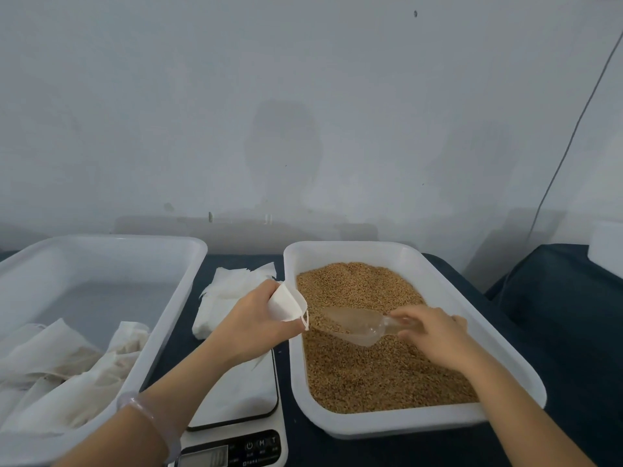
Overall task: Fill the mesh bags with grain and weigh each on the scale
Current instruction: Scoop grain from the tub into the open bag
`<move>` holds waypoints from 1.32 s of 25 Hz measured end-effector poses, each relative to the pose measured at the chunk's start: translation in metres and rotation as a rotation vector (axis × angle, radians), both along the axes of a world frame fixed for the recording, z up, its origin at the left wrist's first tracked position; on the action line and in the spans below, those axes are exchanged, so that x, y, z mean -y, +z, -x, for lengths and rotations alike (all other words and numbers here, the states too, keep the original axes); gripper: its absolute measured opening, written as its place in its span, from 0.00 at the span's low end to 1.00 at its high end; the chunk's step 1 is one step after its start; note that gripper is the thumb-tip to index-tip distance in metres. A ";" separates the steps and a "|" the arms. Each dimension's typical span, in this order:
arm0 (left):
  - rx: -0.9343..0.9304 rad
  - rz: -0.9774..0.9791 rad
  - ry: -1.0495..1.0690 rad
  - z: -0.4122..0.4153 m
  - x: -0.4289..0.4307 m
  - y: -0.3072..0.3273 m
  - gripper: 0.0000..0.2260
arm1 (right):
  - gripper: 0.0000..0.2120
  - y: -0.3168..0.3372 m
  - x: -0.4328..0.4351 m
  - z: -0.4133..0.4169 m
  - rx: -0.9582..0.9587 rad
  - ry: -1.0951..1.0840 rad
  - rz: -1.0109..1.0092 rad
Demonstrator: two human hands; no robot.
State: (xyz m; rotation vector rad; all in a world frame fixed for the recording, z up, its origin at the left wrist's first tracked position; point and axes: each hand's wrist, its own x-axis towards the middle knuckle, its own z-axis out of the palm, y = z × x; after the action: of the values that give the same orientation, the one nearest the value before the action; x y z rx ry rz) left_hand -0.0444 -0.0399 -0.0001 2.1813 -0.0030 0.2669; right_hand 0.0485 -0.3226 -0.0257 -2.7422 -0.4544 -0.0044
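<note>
**Scoop at the mouth of the bag**

Gripping a small white mesh bag [286,303] in the curled left hand [251,318], mouth open, just above the left rim of the white rectangular plastic tray [371,424]. Clasping the handle of a clear plastic scoop [350,326] in the right hand [435,332], bowl lying in golden-brown grain [381,372], tip beside the bag. Below the left forearm, a white digital kitchen scale [242,392]. Far left, crumpled white cloth bags [67,375] in a second white plastic tray [101,261].

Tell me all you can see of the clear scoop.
The scoop is clear plastic, with a long rounded bowl and a short handle. The right hand grips the handle. It lies nearly level over the grain in the white tray, some grain inside, its tip at the open mesh bag held by the left hand.
</note>
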 end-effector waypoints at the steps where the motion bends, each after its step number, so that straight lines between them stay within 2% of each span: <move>1: 0.001 0.015 -0.011 -0.001 0.002 0.000 0.14 | 0.15 0.002 0.005 0.001 -0.027 0.011 -0.051; 6: -0.002 0.057 -0.087 -0.008 0.019 0.001 0.14 | 0.16 0.012 0.030 0.009 -0.109 0.022 -0.206; 13: -0.011 0.077 -0.105 -0.014 0.031 -0.005 0.15 | 0.18 0.024 0.037 0.020 -0.089 0.000 -0.200; 20: -0.047 0.062 -0.109 -0.027 0.038 -0.011 0.15 | 0.16 0.089 0.045 0.033 0.072 0.083 -0.345; 24: -0.046 0.140 -0.134 -0.030 0.037 -0.011 0.14 | 0.15 0.104 0.040 0.035 0.066 0.104 -0.240; 33: -0.066 0.006 -0.223 -0.024 0.040 -0.011 0.17 | 0.18 0.110 0.037 0.041 0.067 0.108 -0.109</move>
State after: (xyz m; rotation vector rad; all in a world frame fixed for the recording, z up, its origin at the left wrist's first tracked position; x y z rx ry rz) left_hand -0.0207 -0.0802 -0.0109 2.1600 -0.2073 0.0680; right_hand 0.0070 -0.3600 0.0844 -2.6134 -0.6022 -0.0911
